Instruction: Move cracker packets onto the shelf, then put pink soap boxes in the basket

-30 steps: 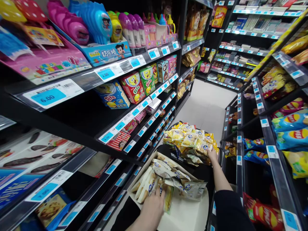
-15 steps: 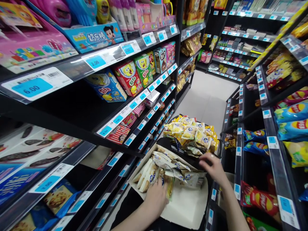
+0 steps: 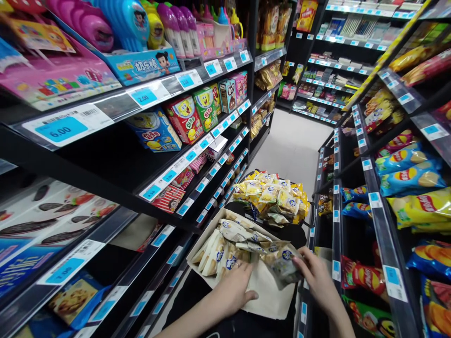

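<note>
Head view: right hand (image 3: 314, 271) pinches grey packet (image 3: 283, 266); left hand (image 3: 235, 287), thumb wide, touches boxed packets (image 3: 213, 253).

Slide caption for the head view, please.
Between store shelves, the left hand touches packets in a cream carton while the right hand grips a silvery packet.

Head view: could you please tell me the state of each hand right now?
Left hand: at the snack packets in the box; its grip cannot be told.
Right hand: closed on a blurred, greyish snack packet.
</note>
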`<state>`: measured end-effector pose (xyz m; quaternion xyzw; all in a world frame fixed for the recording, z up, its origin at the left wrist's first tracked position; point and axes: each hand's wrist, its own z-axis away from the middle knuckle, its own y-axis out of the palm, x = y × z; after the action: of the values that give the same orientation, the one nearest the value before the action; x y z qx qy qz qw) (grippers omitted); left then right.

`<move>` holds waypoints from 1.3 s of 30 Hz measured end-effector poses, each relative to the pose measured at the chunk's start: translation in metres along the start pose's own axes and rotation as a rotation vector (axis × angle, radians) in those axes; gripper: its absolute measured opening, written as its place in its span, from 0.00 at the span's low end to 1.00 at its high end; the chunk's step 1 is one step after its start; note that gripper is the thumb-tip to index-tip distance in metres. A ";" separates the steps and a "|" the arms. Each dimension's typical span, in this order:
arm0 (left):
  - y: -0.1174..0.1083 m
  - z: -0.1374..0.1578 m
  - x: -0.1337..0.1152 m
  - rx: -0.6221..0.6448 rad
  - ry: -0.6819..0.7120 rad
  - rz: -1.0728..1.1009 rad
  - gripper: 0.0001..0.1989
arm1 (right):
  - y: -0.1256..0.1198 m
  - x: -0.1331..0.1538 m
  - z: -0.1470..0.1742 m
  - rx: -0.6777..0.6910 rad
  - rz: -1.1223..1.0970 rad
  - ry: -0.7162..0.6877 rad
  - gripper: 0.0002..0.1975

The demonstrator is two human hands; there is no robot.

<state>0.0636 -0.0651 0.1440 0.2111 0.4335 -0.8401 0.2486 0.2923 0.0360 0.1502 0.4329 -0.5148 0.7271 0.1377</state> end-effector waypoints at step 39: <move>-0.046 0.020 -0.004 -0.613 0.531 0.903 0.13 | 0.040 0.060 0.035 -0.574 -0.291 -0.253 0.06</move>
<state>0.0362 -0.0581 0.1859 0.4952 0.5705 -0.4069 0.5135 0.2486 -0.0257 0.1745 0.5322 -0.6442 0.4657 0.2912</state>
